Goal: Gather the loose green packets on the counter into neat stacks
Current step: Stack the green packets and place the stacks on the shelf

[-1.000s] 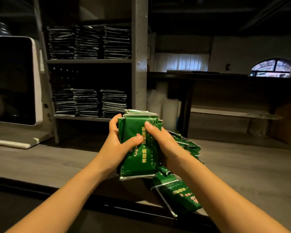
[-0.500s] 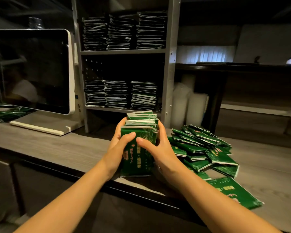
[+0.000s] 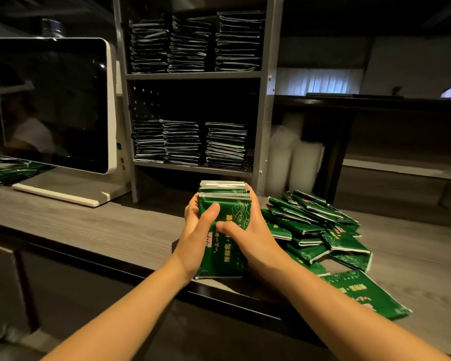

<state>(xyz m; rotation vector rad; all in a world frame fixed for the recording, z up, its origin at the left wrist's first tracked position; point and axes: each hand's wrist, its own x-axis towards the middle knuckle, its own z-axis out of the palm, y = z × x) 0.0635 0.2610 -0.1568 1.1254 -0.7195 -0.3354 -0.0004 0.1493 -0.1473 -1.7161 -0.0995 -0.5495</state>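
A stack of green packets (image 3: 232, 212) is stood upright at the front edge of the bench (image 3: 102, 225), clasped by the left hand (image 3: 195, 235) and right hand (image 3: 251, 238), fingers (image 3: 192, 208) curled round its sides, with loose packets (image 3: 318, 225) heaped just beside it.

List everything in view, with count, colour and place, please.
stack: one, green, upright between both hands
pile: one, green packets, counter, right of stack
far packets: few, green, counter's far left
shelf stacks: six, dark, three per level
shelf: one, grey, behind stack
monitor: one, white-framed, counter's left
cups: several, white, right of shelf
counter: one, grey, across foreground
left hand: one, grips stack's left
right hand: one, grips stack's right
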